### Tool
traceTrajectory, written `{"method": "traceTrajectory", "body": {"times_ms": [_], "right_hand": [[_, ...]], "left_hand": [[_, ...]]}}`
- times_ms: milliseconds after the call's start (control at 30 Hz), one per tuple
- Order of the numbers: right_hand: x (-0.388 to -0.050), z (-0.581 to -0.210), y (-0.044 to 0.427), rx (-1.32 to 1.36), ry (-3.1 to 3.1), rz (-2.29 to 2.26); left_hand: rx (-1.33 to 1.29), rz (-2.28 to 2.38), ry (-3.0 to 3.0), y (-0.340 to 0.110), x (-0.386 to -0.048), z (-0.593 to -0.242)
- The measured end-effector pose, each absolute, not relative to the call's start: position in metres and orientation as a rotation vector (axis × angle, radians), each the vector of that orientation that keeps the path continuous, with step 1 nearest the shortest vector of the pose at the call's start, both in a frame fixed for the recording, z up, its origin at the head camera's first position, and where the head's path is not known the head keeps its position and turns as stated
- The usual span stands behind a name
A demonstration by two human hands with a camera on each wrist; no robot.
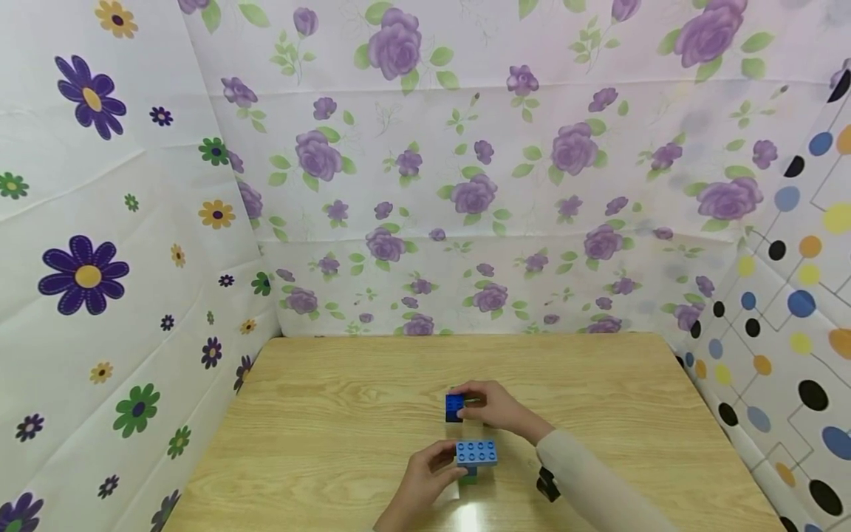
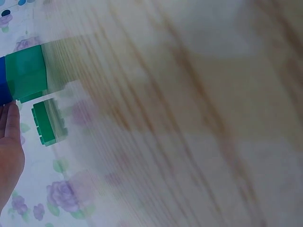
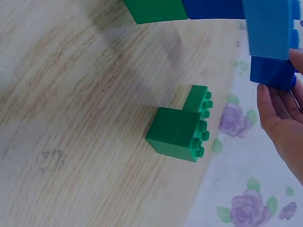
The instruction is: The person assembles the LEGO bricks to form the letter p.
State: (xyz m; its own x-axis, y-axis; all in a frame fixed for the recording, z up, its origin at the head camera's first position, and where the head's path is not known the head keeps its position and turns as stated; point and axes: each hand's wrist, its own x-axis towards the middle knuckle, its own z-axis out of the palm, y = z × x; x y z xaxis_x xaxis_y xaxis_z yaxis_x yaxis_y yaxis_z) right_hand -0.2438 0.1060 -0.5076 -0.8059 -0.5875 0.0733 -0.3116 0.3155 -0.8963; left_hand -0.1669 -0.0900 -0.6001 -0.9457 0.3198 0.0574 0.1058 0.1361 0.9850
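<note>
The left hand (image 1: 425, 476) has its thumb and fingers around the left end of a light blue brick (image 1: 476, 452), which tops a stack with a green brick (image 1: 468, 479) at its base. Farther back, the right hand (image 1: 501, 410) pinches a dark blue brick (image 1: 454, 408). In the right wrist view, the right hand's fingers (image 3: 279, 109) are at that dark blue brick (image 3: 270, 72), partly overlapped by the light blue one (image 3: 267, 28). The left wrist view shows the left hand (image 2: 10, 156) below a green brick (image 2: 28, 71) beside a blue one (image 2: 4, 80).
Two green bricks, a larger (image 3: 175, 127) and a smaller (image 3: 194, 99), stand on the table (image 3: 85, 156) in the right wrist view. A black object (image 1: 548, 485) lies by the right sleeve (image 1: 585, 473). Flowered cloth (image 1: 472, 192) hangs behind the table.
</note>
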Motion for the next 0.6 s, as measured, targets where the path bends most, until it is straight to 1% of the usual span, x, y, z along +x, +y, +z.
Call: {"method": "traceTrajectory", "body": {"times_ms": [133,367,600], "right_hand": [[-0.244,-0.510,0.111,-0.870,2.284,-1.507],[-0.248,-0.530,0.119,-0.869,2.285,-1.506],[-0.241,-0.526,0.126,-0.871,2.210,-1.534]], "left_hand": [[0.422,1.912,2.233,-0.090,-0.166,-0.600],[0.407,1.927,2.211,-0.090,-0.166,-0.598],[0.415,1.919,2.216,-0.090,-0.167,-0.601]]}}
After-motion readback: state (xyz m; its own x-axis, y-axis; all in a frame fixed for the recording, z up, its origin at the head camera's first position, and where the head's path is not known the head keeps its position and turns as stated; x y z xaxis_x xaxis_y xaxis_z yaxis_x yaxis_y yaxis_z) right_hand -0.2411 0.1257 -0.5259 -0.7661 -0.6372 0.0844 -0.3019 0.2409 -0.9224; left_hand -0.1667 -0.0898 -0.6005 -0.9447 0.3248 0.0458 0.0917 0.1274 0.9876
